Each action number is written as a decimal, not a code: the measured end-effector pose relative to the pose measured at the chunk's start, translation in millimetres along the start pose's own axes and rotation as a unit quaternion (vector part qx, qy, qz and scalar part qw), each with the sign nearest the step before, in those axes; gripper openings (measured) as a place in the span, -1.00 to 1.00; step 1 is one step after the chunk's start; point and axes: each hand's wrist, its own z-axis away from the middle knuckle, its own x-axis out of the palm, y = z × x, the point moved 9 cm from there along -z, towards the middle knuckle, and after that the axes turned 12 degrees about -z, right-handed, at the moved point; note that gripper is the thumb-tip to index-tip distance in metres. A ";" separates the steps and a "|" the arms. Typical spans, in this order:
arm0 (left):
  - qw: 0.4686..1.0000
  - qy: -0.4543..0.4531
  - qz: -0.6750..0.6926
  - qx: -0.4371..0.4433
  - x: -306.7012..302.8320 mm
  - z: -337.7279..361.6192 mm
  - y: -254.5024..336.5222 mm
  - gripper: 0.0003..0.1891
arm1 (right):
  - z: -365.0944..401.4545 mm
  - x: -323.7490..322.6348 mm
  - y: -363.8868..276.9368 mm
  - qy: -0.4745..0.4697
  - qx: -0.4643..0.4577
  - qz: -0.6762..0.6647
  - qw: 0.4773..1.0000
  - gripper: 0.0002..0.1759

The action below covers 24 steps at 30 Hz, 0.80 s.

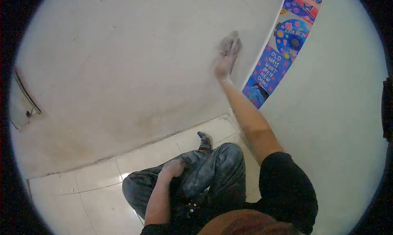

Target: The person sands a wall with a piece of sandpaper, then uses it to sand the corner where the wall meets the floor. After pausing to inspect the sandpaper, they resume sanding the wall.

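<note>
High on the pale wall (135, 67), my right hand (225, 65) presses a grey, dusty piece (230, 42) flat against the surface. It looks like a sanding pad or a folded cloth; blur hides which. The fingers lie over it, and whitish dust covers the hand. My left hand (173, 168) rests on my dusty dark trousers, near the bent knee. Its fingers curl down out of sight, so whether they hold anything is hidden.
Painted panels (268, 69) with lettering run along the strip beside the corner, close to my right forearm. A plain pale wall (327, 124) stands on the right. Light floor tiles (98, 202) lie below, and a framed panel (24, 100) is at the far left.
</note>
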 end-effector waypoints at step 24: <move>0.996 -0.080 0.006 -0.045 -16.7 14.0 9.9 -0.56 | -96.8 -56.8 92.8 0.093 0.035 -0.190 0.977 -0.36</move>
